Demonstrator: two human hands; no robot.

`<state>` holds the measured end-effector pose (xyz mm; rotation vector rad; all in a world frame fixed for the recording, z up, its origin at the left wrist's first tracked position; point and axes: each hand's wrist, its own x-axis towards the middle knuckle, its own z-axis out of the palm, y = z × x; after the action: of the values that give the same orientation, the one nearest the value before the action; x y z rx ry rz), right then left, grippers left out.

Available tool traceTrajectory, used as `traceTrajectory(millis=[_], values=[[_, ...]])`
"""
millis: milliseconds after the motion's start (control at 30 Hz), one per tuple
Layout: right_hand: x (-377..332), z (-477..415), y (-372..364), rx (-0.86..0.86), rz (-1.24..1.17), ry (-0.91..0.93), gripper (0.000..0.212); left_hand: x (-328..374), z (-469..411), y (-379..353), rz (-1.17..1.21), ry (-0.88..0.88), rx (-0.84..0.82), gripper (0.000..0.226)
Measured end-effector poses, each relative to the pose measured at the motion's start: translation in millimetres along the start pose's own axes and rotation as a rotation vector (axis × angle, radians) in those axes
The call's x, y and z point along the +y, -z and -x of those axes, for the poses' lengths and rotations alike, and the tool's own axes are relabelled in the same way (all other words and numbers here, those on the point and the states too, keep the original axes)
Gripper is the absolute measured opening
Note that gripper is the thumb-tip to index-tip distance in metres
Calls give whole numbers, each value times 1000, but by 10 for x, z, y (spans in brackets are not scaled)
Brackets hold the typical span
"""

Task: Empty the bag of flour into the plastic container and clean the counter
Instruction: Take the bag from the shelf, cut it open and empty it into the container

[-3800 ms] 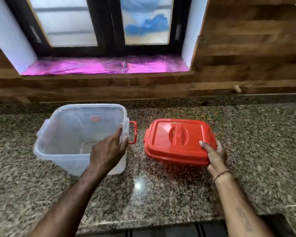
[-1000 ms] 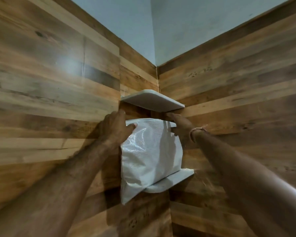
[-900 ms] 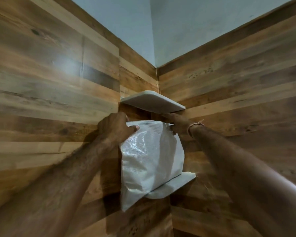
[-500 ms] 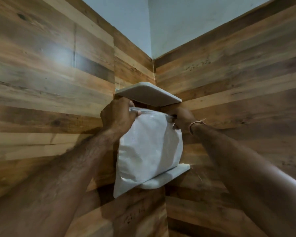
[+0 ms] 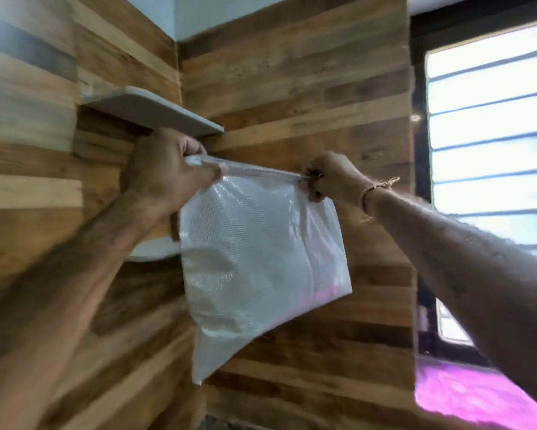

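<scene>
A white woven-plastic bag of flour (image 5: 257, 262) hangs in the air in front of the wood-panelled wall corner. My left hand (image 5: 164, 175) grips its top left corner and my right hand (image 5: 329, 178) pinches its top right corner, so the top edge is stretched between them. The bag sags to a point at the bottom left. The plastic container, its red lid and the counter are out of view.
Two white corner shelves are fixed to the wall: an upper shelf (image 5: 155, 111) just above my left hand and a lower shelf (image 5: 152, 249) behind the bag. A barred window (image 5: 490, 144) with a pink foil sill (image 5: 475, 395) is at the right.
The bag has come off the lower corner shelf and moved right, now hanging free from both hands. My view has swung right, bringing the window in.
</scene>
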<state>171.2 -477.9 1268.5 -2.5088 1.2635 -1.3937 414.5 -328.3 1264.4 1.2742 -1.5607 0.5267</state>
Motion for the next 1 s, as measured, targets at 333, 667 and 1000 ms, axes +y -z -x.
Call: traceTrajectory(millis=[333, 667, 1000], values=[[1718, 2448, 375, -243, 194, -156, 23, 1301, 2450, -1526, 152, 211, -272, 40], [2234, 3969, 59, -440, 230, -145, 26, 1995, 4179, -1637, -131, 238, -406, 43], [2171, 4872, -634, -732, 252, -104, 16, 2300, 5589, -1475, -113, 450, -612, 34]])
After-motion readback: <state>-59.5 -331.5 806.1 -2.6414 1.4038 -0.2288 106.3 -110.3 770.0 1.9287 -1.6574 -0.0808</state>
